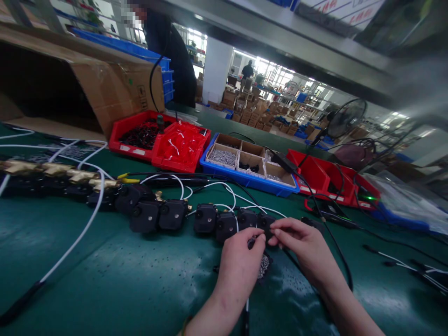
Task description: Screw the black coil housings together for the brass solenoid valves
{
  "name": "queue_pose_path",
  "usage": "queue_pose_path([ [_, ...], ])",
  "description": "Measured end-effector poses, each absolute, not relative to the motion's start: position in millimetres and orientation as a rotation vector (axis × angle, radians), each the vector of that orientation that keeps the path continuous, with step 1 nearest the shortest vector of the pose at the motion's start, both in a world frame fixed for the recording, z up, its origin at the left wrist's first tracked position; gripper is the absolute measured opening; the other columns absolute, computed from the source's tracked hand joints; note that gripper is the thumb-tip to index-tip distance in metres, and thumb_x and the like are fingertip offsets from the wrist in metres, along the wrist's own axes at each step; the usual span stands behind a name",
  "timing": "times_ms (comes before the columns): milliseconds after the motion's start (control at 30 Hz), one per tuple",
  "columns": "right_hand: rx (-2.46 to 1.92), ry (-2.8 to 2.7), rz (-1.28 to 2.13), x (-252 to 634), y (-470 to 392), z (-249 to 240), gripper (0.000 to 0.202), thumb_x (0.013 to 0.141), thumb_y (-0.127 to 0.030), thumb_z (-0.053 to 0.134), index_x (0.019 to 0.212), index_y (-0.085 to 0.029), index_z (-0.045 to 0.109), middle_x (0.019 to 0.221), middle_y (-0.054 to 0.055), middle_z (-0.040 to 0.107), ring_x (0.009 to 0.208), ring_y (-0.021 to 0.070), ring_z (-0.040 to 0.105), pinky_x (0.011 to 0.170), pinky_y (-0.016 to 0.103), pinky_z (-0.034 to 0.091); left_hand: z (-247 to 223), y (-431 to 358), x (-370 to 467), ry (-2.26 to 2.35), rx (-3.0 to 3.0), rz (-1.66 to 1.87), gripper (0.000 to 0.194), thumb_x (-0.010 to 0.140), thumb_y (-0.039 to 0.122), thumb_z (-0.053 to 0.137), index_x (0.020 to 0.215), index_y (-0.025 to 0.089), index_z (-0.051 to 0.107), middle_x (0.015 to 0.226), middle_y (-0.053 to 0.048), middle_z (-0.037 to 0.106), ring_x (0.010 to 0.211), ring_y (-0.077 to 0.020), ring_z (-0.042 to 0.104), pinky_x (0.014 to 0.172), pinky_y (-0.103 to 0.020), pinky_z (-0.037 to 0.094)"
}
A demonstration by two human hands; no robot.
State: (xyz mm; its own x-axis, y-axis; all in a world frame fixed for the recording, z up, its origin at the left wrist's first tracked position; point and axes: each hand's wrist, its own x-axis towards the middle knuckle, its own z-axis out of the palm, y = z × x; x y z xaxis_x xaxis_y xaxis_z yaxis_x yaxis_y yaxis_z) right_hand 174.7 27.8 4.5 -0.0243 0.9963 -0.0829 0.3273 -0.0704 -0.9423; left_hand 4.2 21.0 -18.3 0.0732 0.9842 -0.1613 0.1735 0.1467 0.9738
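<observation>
My left hand [241, 256] is closed at the centre of the green bench, with a small dark part between its fingers. Right beside it, my right hand [299, 242] has its thumb and fingers pinched together; what they hold is too small to make out. Under and beside my left hand lies a dark tray of small metal pieces [264, 266], partly hidden. Behind the hands stands a row of black square units [205, 218] with white cables. More units with brass fittings [80, 176] line up at the left.
Red bins [181, 147] and a blue divided box [245, 179] of small parts stand along the back. A cardboard box [119, 93] is at the left. Black cables [336, 242] cross the right side. A person [171, 56] stands beyond the bench.
</observation>
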Motion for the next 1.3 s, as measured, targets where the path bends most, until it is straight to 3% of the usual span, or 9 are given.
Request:
queue_pose_path([
  [267, -1.510, -1.400, 1.122, 173.6, 33.8, 4.0, 0.035, 0.081, -0.047, 0.081, 0.099, -0.019, 0.075, 0.084, 0.007, 0.078, 0.076, 0.0180, 0.073, 0.066, 0.023, 0.054, -16.3, 27.2, 5.6, 1.441, 1.385, 0.889, 0.040, 0.093, 0.030, 0.059, 0.132, 0.031, 0.068, 0.121, -0.002, 0.076, 0.109, -0.0203, 0.071, 0.107, -0.035, 0.049],
  [467, -1.528, -1.491, 1.086, 172.8, 37.1, 2.0, 0.031, 0.084, -0.045, 0.077, 0.099, -0.018, 0.073, 0.076, 0.004, 0.076, 0.072, 0.0175, 0.073, 0.066, 0.024, 0.055, -19.9, 26.4, 7.9, 1.474, 1.536, 0.822, 0.046, 0.094, 0.029, 0.057, 0.140, 0.033, 0.061, 0.126, -0.003, 0.074, 0.113, -0.0240, 0.070, 0.104, -0.040, 0.052],
  [800, -1.538, -1.766, 0.723, 178.5, 41.2, -9.8, 0.029, 0.097, -0.044, 0.066, 0.102, -0.016, 0.068, 0.094, 0.002, 0.071, 0.072, 0.0135, 0.067, 0.072, 0.032, 0.058, -19.6, 28.7, 11.8, 1.525, 1.752, 0.669, 0.054, 0.094, 0.030, 0.056, 0.148, 0.032, 0.051, 0.124, -0.008, 0.074, 0.108, -0.0307, 0.073, 0.094, -0.046, 0.057],
  [1300, -1.472, -2.122, 0.185, 173.3, 46.8, -7.2, 0.015, 0.103, -0.027, 0.055, 0.097, -0.018, 0.065, 0.097, 0.002, 0.061, 0.090, 0.0168, 0.061, 0.080, 0.033, 0.052, -23.9, 32.0, 11.3, 1.506, 1.780, 0.670, 0.053, 0.094, 0.031, 0.057, 0.147, 0.034, 0.051, 0.121, -0.005, 0.075, 0.106, -0.0279, 0.073, 0.094, -0.040, 0.056],
])
